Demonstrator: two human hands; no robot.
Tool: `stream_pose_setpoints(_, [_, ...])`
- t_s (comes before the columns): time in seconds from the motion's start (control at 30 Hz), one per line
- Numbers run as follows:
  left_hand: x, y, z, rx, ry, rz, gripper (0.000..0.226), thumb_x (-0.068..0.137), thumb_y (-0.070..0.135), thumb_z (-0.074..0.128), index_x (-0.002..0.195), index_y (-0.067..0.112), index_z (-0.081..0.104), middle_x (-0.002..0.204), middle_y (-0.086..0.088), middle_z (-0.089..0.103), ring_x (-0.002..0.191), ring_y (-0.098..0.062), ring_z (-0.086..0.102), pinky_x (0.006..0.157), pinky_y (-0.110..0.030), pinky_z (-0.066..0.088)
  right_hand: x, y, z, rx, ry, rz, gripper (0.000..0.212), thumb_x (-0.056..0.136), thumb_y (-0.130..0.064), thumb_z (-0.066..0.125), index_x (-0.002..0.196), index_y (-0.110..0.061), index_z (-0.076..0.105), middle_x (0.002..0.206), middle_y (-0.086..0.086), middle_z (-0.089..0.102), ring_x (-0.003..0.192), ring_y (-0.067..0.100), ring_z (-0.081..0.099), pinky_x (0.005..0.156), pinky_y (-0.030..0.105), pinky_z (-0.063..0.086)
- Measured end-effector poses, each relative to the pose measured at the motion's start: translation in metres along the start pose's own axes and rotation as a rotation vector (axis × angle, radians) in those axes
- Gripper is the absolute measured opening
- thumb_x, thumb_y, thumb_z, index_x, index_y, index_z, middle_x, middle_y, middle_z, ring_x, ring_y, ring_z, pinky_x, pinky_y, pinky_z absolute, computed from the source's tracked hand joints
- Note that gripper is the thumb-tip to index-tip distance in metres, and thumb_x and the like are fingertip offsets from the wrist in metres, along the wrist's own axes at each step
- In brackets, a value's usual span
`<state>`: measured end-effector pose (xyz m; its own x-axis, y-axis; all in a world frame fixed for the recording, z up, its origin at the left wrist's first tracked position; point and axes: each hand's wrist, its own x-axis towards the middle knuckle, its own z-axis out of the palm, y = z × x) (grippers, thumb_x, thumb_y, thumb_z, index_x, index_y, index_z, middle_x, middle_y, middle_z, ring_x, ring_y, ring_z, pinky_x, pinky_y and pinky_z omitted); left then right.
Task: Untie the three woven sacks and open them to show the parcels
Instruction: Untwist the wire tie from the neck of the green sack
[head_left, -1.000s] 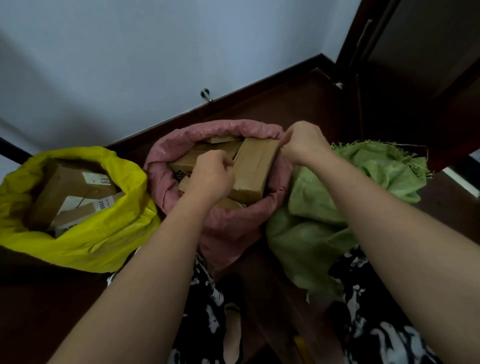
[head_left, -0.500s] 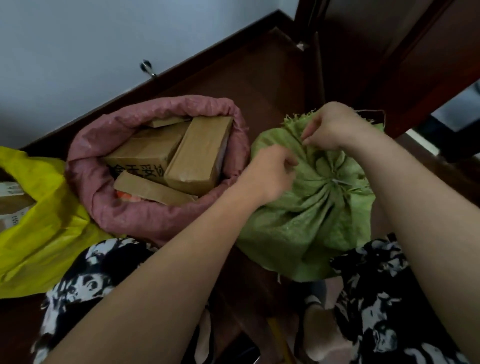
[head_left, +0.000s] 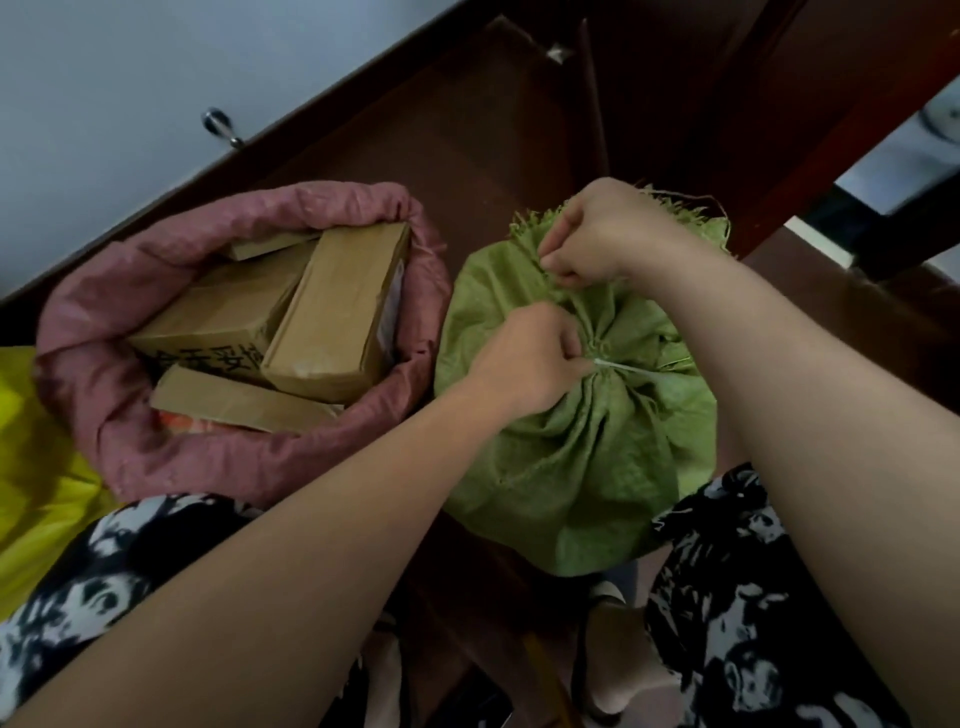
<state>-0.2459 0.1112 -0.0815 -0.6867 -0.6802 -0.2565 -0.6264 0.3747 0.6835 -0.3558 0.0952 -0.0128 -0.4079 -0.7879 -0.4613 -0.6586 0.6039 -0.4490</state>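
A green woven sack (head_left: 576, 462) stands at the centre right on the dark floor, its neck gathered and bound by a white tie (head_left: 626, 368). My left hand (head_left: 530, 356) pinches the tie at the gathered neck. My right hand (head_left: 602, 234) grips the frayed top of the green sack just behind the knot. To the left, the pink woven sack (head_left: 104, 395) lies open with its rim rolled down, showing several brown cardboard parcels (head_left: 337, 306). A yellow sack (head_left: 36, 467) shows at the left edge.
A grey wall with a dark skirting board (head_left: 322, 109) runs behind the sacks, with a metal door stop (head_left: 221, 127) on it. A dark wooden door frame (head_left: 841, 130) rises at the right. My black-and-white patterned clothing (head_left: 727, 623) fills the bottom.
Both hands left the pink sack's rim and moved right to the green sack. The left hand now pinches the white tie, and the right hand has gripped the frayed top. The view shifted right.
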Motion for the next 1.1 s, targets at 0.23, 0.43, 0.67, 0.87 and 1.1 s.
stream_pose_setpoints(0.23, [0.002, -0.01, -0.013, 0.061, 0.083, -0.063, 0.012, 0.08, 0.009, 0.06, 0.069, 0.007, 0.062, 0.071, -0.005, 0.061, 0.066, -0.019, 0.053, 0.057, -0.027, 0.038, 0.002, -0.009, 0.011, -0.045, 0.002, -0.029, 0.021, 0.085, -0.019, 0.071, 0.102, -0.008, 0.073, 0.094, 0.005, 0.072, 0.096, 0.018, 0.068, 0.091, 0.034, 0.054])
stream_pose_setpoints(0.43, [-0.005, -0.024, -0.023, 0.139, 0.088, -0.271, 0.022, 0.084, 0.009, 0.051, 0.062, 0.01, 0.048, 0.095, -0.021, 0.063, 0.094, -0.037, 0.059, 0.065, -0.03, 0.035, -0.002, -0.006, 0.011, 0.067, -0.136, -0.003, 0.021, 0.088, -0.025, 0.068, 0.088, -0.004, 0.069, 0.075, 0.006, 0.071, 0.062, 0.016, 0.067, 0.059, 0.024, 0.058])
stream_pose_setpoints(0.67, [-0.007, -0.041, -0.035, -0.131, 0.116, -0.531, 0.011, 0.088, 0.012, 0.057, 0.086, 0.006, 0.065, 0.083, -0.005, 0.06, 0.084, -0.022, 0.06, 0.066, -0.025, 0.041, -0.004, 0.014, 0.025, -0.231, -0.234, -0.197, 0.03, 0.075, -0.031, 0.08, 0.101, -0.017, 0.071, 0.098, -0.002, 0.068, 0.092, 0.016, 0.063, 0.079, 0.028, 0.052])
stream_pose_setpoints(0.87, [-0.01, -0.048, -0.038, -0.413, 0.211, -0.564, 0.02, 0.085, 0.013, 0.065, 0.067, 0.015, 0.057, 0.079, -0.007, 0.063, 0.081, -0.026, 0.062, 0.074, -0.033, 0.052, -0.001, 0.022, 0.046, 0.027, -0.084, -0.327, 0.027, 0.069, -0.025, 0.085, 0.082, -0.022, 0.061, 0.078, -0.012, 0.06, 0.075, 0.006, 0.059, 0.059, 0.016, 0.041])
stream_pose_setpoints(1.1, [-0.009, -0.043, -0.04, -0.437, 0.244, -0.48, 0.02, 0.08, 0.004, 0.068, 0.071, 0.018, 0.059, 0.064, 0.003, 0.053, 0.057, -0.01, 0.049, 0.046, -0.015, 0.038, 0.005, 0.02, 0.058, 0.233, -0.013, -0.224, 0.018, 0.07, -0.008, 0.082, 0.076, -0.019, 0.07, 0.069, -0.012, 0.062, 0.067, 0.0, 0.057, 0.064, 0.014, 0.044])
